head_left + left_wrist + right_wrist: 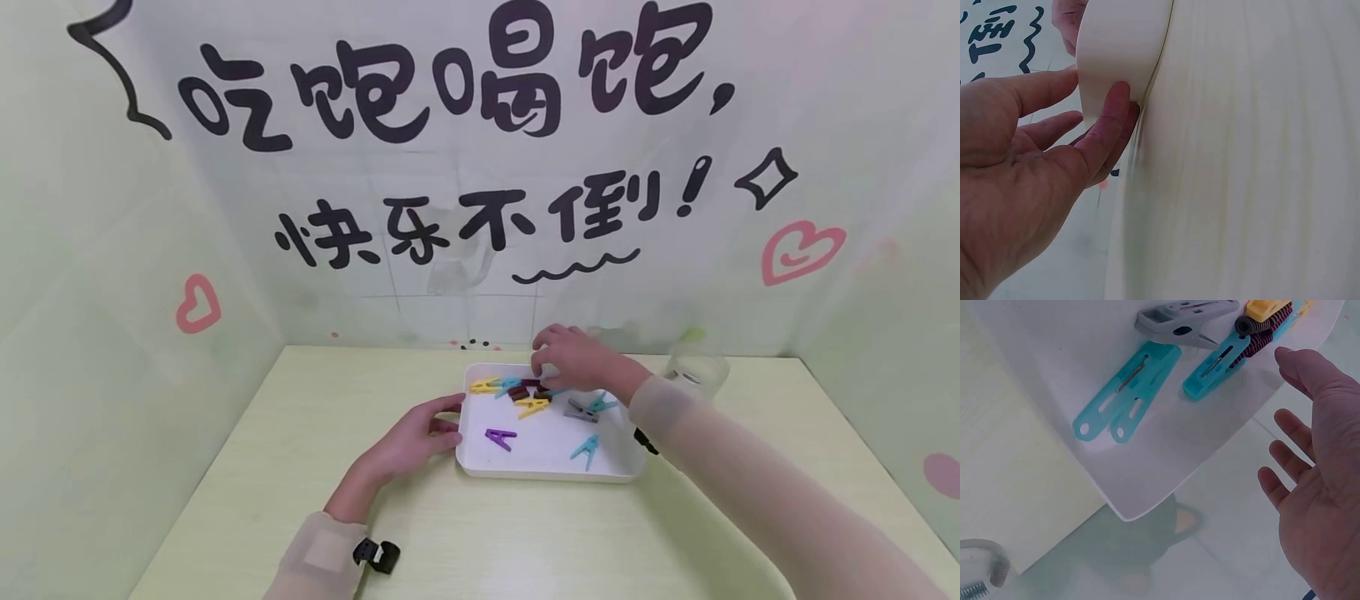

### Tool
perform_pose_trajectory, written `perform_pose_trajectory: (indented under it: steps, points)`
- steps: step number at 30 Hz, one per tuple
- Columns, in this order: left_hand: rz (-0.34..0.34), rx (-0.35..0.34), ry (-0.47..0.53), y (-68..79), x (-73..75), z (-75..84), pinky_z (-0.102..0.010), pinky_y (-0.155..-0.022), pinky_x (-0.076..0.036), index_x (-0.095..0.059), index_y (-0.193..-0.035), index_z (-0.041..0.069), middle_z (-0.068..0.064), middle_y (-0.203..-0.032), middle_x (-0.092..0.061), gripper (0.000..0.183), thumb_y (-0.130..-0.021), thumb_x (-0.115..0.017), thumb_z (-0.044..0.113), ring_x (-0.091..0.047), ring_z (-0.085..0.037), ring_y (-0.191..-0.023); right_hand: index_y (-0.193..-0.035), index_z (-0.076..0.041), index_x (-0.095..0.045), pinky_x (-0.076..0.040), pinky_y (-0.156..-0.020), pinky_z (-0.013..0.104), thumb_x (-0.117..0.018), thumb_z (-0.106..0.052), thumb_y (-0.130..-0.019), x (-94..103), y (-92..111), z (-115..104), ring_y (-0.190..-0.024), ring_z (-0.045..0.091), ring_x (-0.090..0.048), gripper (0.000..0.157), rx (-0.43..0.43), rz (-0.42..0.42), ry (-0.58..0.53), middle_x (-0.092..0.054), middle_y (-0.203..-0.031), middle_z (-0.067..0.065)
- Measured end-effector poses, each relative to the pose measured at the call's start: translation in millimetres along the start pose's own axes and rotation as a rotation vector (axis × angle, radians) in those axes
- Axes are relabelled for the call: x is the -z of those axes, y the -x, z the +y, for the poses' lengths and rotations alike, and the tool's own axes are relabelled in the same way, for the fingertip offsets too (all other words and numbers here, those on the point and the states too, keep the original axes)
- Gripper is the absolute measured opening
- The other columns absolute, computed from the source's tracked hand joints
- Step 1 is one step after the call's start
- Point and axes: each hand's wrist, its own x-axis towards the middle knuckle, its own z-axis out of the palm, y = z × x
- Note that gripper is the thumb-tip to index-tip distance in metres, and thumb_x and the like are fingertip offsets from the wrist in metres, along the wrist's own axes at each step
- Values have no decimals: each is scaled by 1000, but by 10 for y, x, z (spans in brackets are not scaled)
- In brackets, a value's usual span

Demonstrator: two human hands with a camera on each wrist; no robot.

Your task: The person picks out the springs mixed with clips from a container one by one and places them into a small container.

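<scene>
A white tray (pixel 540 477) holds several plastic clothespins. Among them are a purple clothespin (pixel 499 438) at the left, a teal clothespin (pixel 587 450) at the front right and a grey clothespin (pixel 1179 322). Toward the back, a yellow clothespin (pixel 532 407) lies against a dark red-and-black striped thing (pixel 1260 340). My left hand (pixel 416 437) touches the tray's left side, its fingertips (pixel 1119 94) against the outer wall. Over the tray's far rim is my right hand (pixel 577 358), fingers loosely bent and apart, nothing held in the right wrist view.
A clear glass jar (pixel 701 371) stands behind the tray at the right, close to my right forearm. The pale wooden table (pixel 300 450) meets a white printed curtain (pixel 337 317) at its back edge. Black wrist gear (pixel 377 554) sits on the left sleeve.
</scene>
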Motion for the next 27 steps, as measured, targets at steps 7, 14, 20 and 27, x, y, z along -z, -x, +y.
perform_pose_trajectory:
  steps: [7, 14, 20, 27]
  points:
    - [-6, -6, 3, -8, -3, 9, -38, -98, -59, -43, -159, -2, -19, -149, -54, 61, -103, -67, 1, -63, -31, -121, -103, -32, -79, -41, -116, 58, -80, -29, -97, -145, -21, 22, -137, 31, -47, 6, 23, 22, 38, -62, -142, 6]
    - [-2, -5, 1, -4, 1, 6, -38, -98, -59, -43, -159, -3, -19, -150, -54, 61, -103, -67, 0, -64, -31, -121, -102, -31, -80, -40, -116, 57, -81, -29, -97, -174, -31, -7, -136, 30, -47, 5, 2, 21, 49, -62, -141, 6]
    - [0, -2, -5, 8, 1, 27, -38, -98, -59, -43, -159, -3, -20, -150, -54, 61, -103, -67, 0, -64, -31, -120, -101, -28, -80, -40, -117, 56, -83, -28, -95, -143, -38, -69, -136, 30, -47, 7, -31, 3, 23, -62, -140, 6]
    - [-5, 6, -13, 6, 4, 31, -37, -99, -58, -42, -160, -2, -20, -151, -54, 62, -104, -66, 1, -63, -31, -122, -96, -27, -79, -41, -116, 54, -86, -31, -93, -151, -40, -97, -133, 28, -47, 8, -54, -17, 33, -63, -138, 5]
